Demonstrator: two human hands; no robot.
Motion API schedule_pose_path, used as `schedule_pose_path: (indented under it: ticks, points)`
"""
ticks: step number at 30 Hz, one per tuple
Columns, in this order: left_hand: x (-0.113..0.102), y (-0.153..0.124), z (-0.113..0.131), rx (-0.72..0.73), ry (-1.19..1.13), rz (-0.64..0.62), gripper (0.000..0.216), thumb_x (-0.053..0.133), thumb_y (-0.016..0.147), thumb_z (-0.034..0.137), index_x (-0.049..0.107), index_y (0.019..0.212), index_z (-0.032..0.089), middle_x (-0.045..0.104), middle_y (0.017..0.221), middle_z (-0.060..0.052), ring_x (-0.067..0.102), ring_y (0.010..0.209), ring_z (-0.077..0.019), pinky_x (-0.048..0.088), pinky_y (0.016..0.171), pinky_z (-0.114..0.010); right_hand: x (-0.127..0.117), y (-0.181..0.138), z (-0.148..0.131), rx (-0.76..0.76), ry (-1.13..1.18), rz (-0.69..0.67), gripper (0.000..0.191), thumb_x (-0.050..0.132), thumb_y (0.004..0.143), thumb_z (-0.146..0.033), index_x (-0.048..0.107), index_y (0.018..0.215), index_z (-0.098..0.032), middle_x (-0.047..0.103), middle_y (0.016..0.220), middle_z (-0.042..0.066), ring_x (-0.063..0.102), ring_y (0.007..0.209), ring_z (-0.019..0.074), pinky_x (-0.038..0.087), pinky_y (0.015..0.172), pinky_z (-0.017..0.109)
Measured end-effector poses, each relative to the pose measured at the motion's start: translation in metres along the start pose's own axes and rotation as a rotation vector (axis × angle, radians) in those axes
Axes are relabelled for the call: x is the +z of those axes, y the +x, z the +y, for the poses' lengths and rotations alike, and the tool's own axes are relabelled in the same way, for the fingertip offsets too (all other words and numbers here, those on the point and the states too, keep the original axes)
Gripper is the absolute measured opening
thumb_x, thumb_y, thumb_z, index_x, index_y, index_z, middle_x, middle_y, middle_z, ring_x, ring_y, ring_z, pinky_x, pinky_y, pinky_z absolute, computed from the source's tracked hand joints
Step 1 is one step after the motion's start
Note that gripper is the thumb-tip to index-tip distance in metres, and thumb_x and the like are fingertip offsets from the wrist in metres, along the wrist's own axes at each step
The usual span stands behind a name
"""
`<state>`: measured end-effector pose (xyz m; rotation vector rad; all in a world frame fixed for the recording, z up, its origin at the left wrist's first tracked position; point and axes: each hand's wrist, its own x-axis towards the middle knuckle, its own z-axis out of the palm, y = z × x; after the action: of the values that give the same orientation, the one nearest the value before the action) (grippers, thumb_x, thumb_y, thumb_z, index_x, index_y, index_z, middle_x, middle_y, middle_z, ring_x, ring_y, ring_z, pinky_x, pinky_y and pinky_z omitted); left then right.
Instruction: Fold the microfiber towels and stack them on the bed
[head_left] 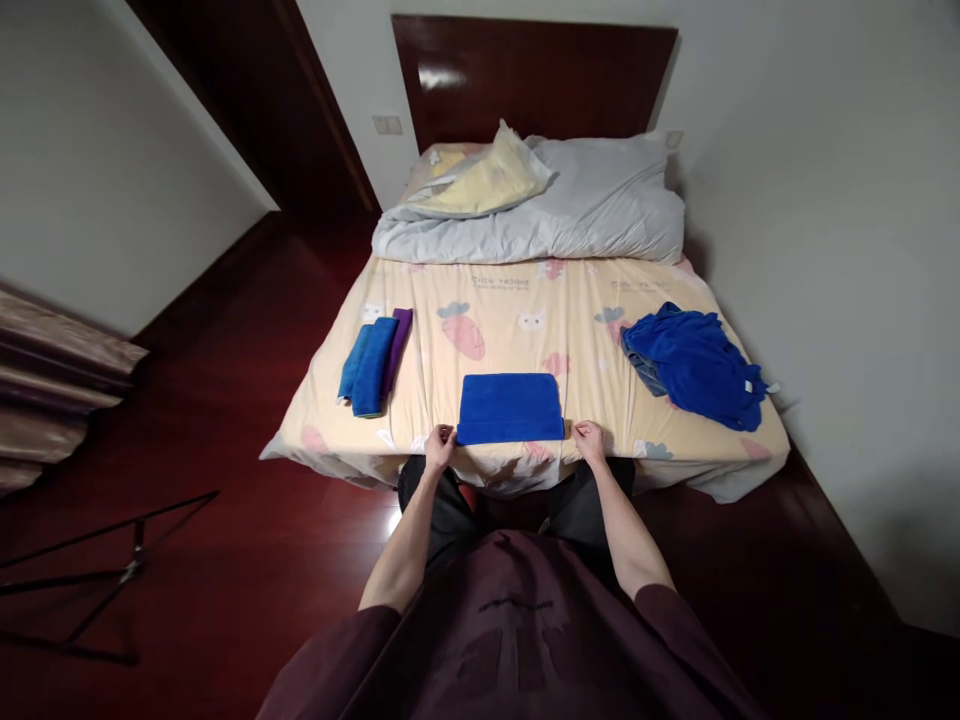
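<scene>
A blue towel [510,405], folded into a flat rectangle, lies at the near edge of the bed, with a narrow fold along its front. At its near left corner, my left hand [439,446] is closed in a pinch on the cloth. My right hand [589,441] sits beside the near right corner with its fingers curled together. A small gap seems to show between those fingers and the towel, and what they hold, if anything, I cannot make out.
Rolled blue and purple towels [375,365] lie on the bed to the left. A crumpled blue cloth heap [697,365] is on the right. A grey quilt [600,200] and yellow pillow [487,180] are at the headboard [540,80]. Black tripod legs [97,575] stand at left.
</scene>
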<state>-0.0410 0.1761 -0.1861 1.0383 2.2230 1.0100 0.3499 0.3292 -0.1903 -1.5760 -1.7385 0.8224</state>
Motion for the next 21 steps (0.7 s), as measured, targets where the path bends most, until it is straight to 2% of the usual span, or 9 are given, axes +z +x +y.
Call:
schedule_pose_path:
  ticks: [5, 8, 10, 13, 17, 21]
  points:
    - [-0.024, -0.013, -0.009, 0.065, -0.089, -0.043, 0.027, 0.051, 0.094, 0.037, 0.065, 0.107, 0.018, 0.077, 0.101, -0.011, 0.075, 0.092, -0.0204, 0.06, 0.087, -0.036, -0.016, -0.01, 0.005, -0.019, 0.03, -0.009, 0.034, 0.055, 0.086, -0.05, 0.069, 0.088, -0.019, 0.073, 0.069, 0.004, 0.068, 0.056, 0.0204, 0.058, 0.058, 0.032]
    - [-0.03, -0.018, -0.008, 0.128, -0.106, -0.077, 0.03, 0.054, 0.093, 0.038, 0.067, 0.11, 0.017, 0.076, 0.112, -0.013, 0.074, 0.101, -0.0222, 0.06, 0.09, -0.038, -0.019, -0.011, 0.004, -0.053, 0.033, -0.014, 0.027, 0.058, 0.085, -0.04, 0.072, 0.092, -0.018, 0.078, 0.087, 0.007, 0.073, 0.071, 0.0213, 0.062, 0.069, 0.034]
    - [-0.028, -0.018, -0.003, 0.165, -0.108, -0.098, 0.033, 0.055, 0.093, 0.039, 0.068, 0.114, 0.018, 0.074, 0.119, -0.013, 0.072, 0.109, -0.0235, 0.059, 0.095, -0.039, -0.019, -0.01, -0.002, -0.124, 0.033, -0.016, 0.025, 0.059, 0.084, -0.033, 0.074, 0.098, -0.018, 0.078, 0.104, 0.01, 0.075, 0.086, 0.0225, 0.062, 0.077, 0.035]
    - [-0.02, -0.014, 0.011, 0.272, -0.084, -0.137, 0.033, 0.055, 0.093, 0.033, 0.069, 0.12, 0.02, 0.071, 0.131, -0.011, 0.065, 0.124, -0.0234, 0.053, 0.109, -0.042, -0.013, -0.009, -0.019, -0.254, 0.053, -0.051, 0.029, 0.058, 0.086, -0.026, 0.077, 0.106, -0.017, 0.075, 0.12, 0.014, 0.073, 0.102, 0.0244, 0.063, 0.077, 0.034]
    - [-0.007, -0.007, 0.031, 0.494, 0.011, -0.24, 0.033, 0.051, 0.096, 0.028, 0.069, 0.123, 0.02, 0.067, 0.139, -0.009, 0.058, 0.136, -0.0222, 0.042, 0.121, -0.045, -0.003, -0.008, -0.046, -0.337, 0.054, -0.155, 0.03, 0.061, 0.088, -0.024, 0.078, 0.112, -0.018, 0.073, 0.129, 0.012, 0.074, 0.096, 0.0222, 0.063, 0.075, 0.033]
    - [0.001, 0.0, 0.041, 0.584, 0.068, -0.311, 0.037, 0.048, 0.098, 0.029, 0.068, 0.127, 0.018, 0.065, 0.143, -0.01, 0.054, 0.14, -0.0228, 0.041, 0.122, -0.046, 0.004, -0.009, -0.062, -0.364, 0.006, -0.213, 0.03, 0.063, 0.088, -0.024, 0.079, 0.114, -0.021, 0.072, 0.132, 0.01, 0.074, 0.095, 0.0201, 0.063, 0.077, 0.032]
